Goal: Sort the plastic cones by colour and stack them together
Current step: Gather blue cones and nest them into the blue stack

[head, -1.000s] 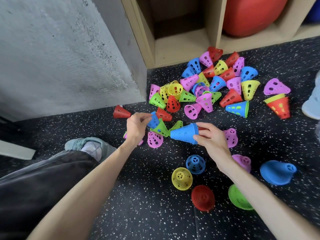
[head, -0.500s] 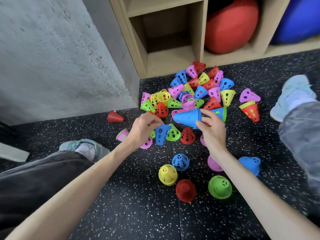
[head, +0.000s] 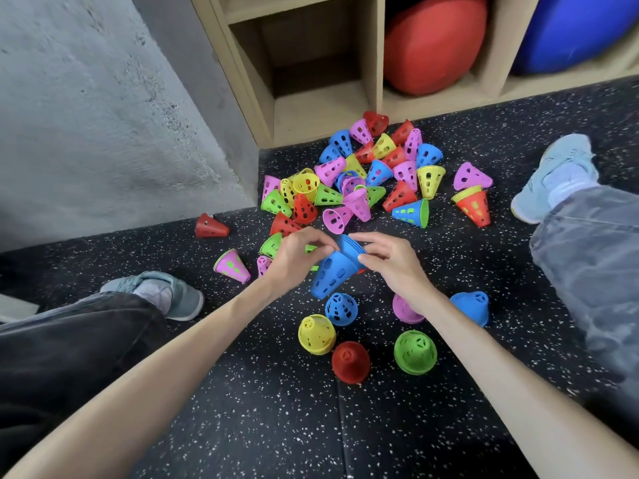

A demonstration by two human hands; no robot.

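Holding a blue cone stack [head: 334, 273] at the frame's centre, both hands pinch its rim.
Left hand [head: 297, 257] and right hand [head: 392, 262] fingers grasp it; loose cones [head: 363, 181] lie above, sorted stacks [head: 316, 334] below.

A black floor [head: 283, 409] flecked with white runs to a rough grey concrete wall [head: 86, 115] on the left. Beside it stands a pale wooden shelf [head: 375, 46], its cubbies holding a red ball [head: 435, 43] and a blue ball [head: 581, 25].
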